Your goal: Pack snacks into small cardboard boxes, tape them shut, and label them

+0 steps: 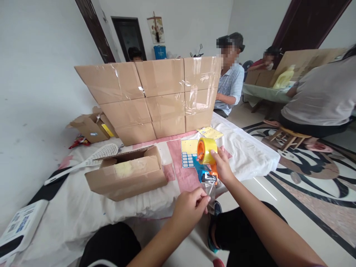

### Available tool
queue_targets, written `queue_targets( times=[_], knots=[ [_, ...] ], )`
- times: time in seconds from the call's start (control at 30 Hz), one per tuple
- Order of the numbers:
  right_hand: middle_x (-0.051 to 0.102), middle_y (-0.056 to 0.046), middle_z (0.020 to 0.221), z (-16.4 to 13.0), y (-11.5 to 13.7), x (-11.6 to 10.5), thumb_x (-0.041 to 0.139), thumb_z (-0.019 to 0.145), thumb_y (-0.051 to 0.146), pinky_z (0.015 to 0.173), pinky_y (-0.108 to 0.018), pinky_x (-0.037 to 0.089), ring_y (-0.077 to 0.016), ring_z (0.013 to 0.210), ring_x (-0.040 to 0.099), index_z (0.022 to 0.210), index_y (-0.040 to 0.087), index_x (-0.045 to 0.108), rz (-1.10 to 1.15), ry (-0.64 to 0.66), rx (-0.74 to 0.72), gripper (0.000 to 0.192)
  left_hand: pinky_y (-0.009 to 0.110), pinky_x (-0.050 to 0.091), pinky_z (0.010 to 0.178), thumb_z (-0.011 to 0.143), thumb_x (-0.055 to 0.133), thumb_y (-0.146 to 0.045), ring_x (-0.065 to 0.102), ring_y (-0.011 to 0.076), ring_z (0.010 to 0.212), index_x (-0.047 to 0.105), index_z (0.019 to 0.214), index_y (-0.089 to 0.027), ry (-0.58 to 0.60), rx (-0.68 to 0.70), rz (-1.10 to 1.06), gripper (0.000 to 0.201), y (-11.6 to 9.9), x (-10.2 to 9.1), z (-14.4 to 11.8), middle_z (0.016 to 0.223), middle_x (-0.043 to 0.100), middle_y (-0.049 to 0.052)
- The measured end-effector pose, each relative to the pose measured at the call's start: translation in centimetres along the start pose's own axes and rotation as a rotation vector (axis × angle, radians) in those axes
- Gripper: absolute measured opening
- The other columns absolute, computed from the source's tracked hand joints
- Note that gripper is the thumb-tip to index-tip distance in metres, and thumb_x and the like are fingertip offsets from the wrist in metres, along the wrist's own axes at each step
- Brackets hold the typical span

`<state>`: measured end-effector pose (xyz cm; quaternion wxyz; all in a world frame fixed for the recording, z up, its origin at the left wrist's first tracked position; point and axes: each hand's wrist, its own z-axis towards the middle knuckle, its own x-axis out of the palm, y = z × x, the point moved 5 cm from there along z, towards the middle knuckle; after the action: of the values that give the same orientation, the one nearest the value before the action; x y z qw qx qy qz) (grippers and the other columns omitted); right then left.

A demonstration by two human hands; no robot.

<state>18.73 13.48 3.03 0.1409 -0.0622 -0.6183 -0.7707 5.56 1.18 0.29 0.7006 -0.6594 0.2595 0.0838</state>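
Note:
My right hand (221, 164) is closed around a tape dispenser (206, 151) with an orange and blue frame and a roll of yellowish tape. From its cutter end a clear strip of tape (210, 189) runs down to my left hand (193, 204), whose thumb and fingers pinch the strip's free end. To the left of both hands, an open cardboard box (126, 176) lies on the cloth-covered table, its opening facing away and a taped patch on its near side. A sheet of blue-edged labels (188, 160) lies partly behind the dispenser.
Stacked cardboard boxes (164, 96) form a wall across the table's far side. A white fly swatter (91, 159), an opened carton (93, 126) and yellow sheets (210, 132) lie around. One person (230, 81) is behind the boxes at right; another (322, 92) sits on a stool (289, 136).

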Motion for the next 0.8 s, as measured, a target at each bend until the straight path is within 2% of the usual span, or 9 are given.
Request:
queue_targets(
  times=[0.1,0.2,0.43,0.6,0.73,0.8],
  knots=[
    [0.076,-0.005,0.087,-0.3,0.5,0.5,0.075,0.081,0.052,0.064,-0.035,0.058,-0.0232,0.071,0.072,0.104,0.023,0.064,-0.033,0.06,-0.005,0.039,0.026,0.042,0.064,0.092,0.053,-0.035,0.067,0.0169,0.062,0.062,0.076,-0.024,-0.003,-0.014,-0.006,0.022,0.2,0.4,0.0,0.064,0.073,-0.002],
    [0.077,-0.008,0.089,-0.4,0.8,0.7,0.078,0.079,0.051,0.068,-0.035,0.059,-0.0244,0.074,0.073,0.103,0.02,0.065,-0.054,0.066,-0.009,0.041,0.026,0.042,0.062,0.091,0.054,-0.035,0.067,0.0175,0.06,0.063,0.076,-0.023,-0.005,-0.021,-0.002,0.02,0.5,0.6,0.1,0.064,0.073,-0.001],
    [0.077,-0.01,0.094,-0.3,1.2,0.4,0.071,0.086,0.054,0.074,-0.034,0.061,-0.0242,0.082,0.074,0.105,0.02,0.063,-0.089,0.11,-0.041,0.04,0.024,0.043,0.057,0.089,0.051,-0.033,0.064,0.0163,0.054,0.06,0.076,-0.021,-0.024,-0.015,-0.07,0.02,0.8,0.7,0.6,0.061,0.073,0.003],
    [0.074,-0.013,0.109,-0.4,1.4,-0.4,0.069,0.084,0.059,0.062,-0.035,0.063,-0.0292,0.094,0.073,0.111,0.021,0.057,-0.176,0.012,-0.058,0.048,0.023,0.038,0.054,0.09,0.049,-0.034,0.062,0.0159,0.052,0.053,0.07,-0.021,-0.159,-0.024,-0.023,0.024,1.1,0.0,1.2,0.055,0.068,0.003],
    [0.076,-0.013,0.101,-0.7,2.6,-0.8,0.069,0.084,0.059,0.077,-0.04,0.063,-0.0295,0.096,0.073,0.105,0.02,0.06,-0.27,-0.061,-0.244,0.045,0.023,0.033,0.046,0.086,0.05,-0.04,0.049,0.0123,0.04,0.049,0.067,-0.021,-0.167,-0.047,-0.107,0.027,1.5,-0.2,1.7,0.048,0.061,0.001],
    [0.076,-0.013,0.099,-0.9,2.9,-0.7,0.069,0.084,0.058,0.08,-0.04,0.063,-0.029,0.094,0.073,0.103,0.02,0.062,-0.296,-0.079,-0.298,0.043,0.023,0.029,0.039,0.083,0.054,-0.043,0.04,0.0109,0.035,0.056,0.078,-0.019,-0.138,-0.103,-0.188,0.025,1.8,-0.3,1.8,0.049,0.06,0.0]
  ],
)
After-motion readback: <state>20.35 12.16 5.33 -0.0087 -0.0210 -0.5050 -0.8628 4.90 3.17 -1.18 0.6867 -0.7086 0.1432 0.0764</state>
